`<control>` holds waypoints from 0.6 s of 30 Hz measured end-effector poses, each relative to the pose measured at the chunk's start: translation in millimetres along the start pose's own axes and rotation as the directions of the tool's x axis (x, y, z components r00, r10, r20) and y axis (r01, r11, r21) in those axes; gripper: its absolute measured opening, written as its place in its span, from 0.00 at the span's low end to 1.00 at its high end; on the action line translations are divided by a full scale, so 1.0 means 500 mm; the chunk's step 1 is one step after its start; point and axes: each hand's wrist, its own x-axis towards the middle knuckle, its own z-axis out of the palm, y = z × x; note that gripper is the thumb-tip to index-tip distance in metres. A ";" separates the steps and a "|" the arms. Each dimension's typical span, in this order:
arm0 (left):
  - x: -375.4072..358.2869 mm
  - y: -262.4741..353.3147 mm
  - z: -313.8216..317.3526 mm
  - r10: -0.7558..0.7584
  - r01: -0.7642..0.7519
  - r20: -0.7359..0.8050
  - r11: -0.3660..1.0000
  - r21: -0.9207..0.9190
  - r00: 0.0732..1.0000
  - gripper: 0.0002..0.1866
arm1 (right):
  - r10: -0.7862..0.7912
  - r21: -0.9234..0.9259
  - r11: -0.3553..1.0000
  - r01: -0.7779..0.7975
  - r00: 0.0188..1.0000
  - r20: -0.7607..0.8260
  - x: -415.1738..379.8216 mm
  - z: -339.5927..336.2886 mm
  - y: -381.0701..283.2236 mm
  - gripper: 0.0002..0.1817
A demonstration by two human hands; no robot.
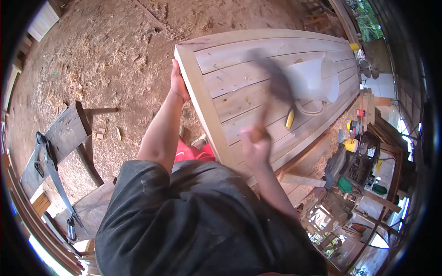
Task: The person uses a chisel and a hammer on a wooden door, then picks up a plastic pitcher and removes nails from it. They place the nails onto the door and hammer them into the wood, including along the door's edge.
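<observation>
A long wooden panel [237,110] of several planks inside a pale frame lies in front of me, like a door. My left hand [178,83] grips the outer edge of its near end piece, the fingers partly hidden by the wood. Over the planks, my right hand [257,142] is closed around the wooden handle of a hammer [279,83], whose dark head is smeared by motion. Behind the hammer, a white plastic container [315,80] rests on the panel. A small yellow-handled object [289,118] lies near it.
Wood shavings cover the dirt floor [106,60]. A handsaw [57,177] lies across a rough plank bench [64,147] at the left. Along the right stand yellow tubs [351,145], crates and stacked timber. A wood offcut [303,180] sticks out beside the panel.
</observation>
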 end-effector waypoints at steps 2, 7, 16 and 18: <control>0.006 -0.013 -0.015 0.018 -0.018 0.017 0.999 -0.029 1.000 0.54 | 0.159 -0.167 0.975 -0.144 0.984 0.080 -0.001 0.011 0.032 0.12; 0.020 -0.009 -0.034 -0.028 0.030 0.032 0.998 -0.059 0.999 0.53 | -0.021 0.164 0.986 0.026 0.999 -0.032 -0.008 -0.014 -0.062 0.13; 0.009 -0.003 -0.005 0.033 -0.032 0.024 0.999 -0.026 0.999 0.55 | 0.021 -0.227 0.974 -0.013 0.999 0.032 0.036 0.019 0.004 0.12; 0.004 0.005 -0.003 -0.015 0.017 0.048 0.999 -0.040 0.999 0.55 | 0.031 -0.099 0.995 -0.032 0.999 -0.009 0.016 -0.006 -0.053 0.12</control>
